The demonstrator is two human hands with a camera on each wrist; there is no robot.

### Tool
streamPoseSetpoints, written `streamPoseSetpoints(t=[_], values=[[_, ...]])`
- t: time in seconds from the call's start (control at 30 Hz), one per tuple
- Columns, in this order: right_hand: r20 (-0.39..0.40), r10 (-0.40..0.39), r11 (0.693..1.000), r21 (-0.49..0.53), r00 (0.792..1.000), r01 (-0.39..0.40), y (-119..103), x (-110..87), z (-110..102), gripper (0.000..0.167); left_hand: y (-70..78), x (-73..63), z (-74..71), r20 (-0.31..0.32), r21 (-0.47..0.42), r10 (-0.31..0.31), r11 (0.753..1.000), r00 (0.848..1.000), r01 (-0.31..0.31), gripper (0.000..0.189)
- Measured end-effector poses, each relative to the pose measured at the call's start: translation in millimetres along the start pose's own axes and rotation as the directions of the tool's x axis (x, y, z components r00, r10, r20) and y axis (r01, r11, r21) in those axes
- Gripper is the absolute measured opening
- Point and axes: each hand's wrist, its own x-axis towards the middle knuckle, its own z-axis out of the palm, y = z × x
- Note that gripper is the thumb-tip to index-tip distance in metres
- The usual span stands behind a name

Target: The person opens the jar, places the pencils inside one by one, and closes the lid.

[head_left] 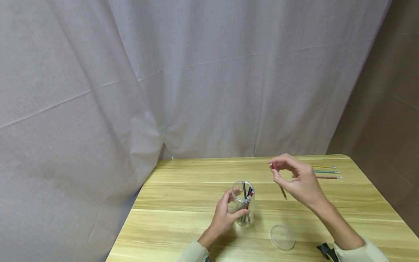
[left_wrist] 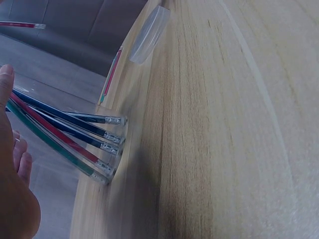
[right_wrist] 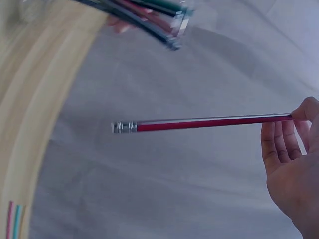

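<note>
My left hand (head_left: pixel 223 214) grips a clear round jar (head_left: pixel 239 218), which stands upright on the table with its mouth uncovered. Inside it lean several pencils (left_wrist: pixel 70 127), dark blue, red and green, with their eraser ends at the bottom. Up and to the right of the jar, my right hand (head_left: pixel 299 180) pinches a red pencil (right_wrist: pixel 214 123) near one end, between thumb and fingertips. Its metal-banded eraser end points away from the hand, down toward the table in the head view.
A clear round lid (head_left: pixel 282 237) lies to the right of the jar, toward the front. Behind the right hand lie a yellow pencil (head_left: pixel 324 166), a teal pencil (head_left: pixel 327 172) and a red pencil (head_left: pixel 328 177). Grey curtain (head_left: pixel 209 91) hangs beyond the table's back edge.
</note>
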Motion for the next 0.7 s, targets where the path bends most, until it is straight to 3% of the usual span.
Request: streamPoseSetpoints(t=[0.43,0.7], values=[[-0.069,-0.028,0.991,0.129,0.997,0.037,-44.1,12.8,-2.6,0.039,1.4,-1.0,-0.4,-0.007,0.006,-0.002,1.000,1.000,0.002,0.073],[-0.089,-0.066,0.955,0.284,0.994,0.089,-54.0,14.4,5.0,0.037,1.1,-1.2,-0.5,-0.010,-0.003,0.001,1.000,1.000,-0.001,0.073]])
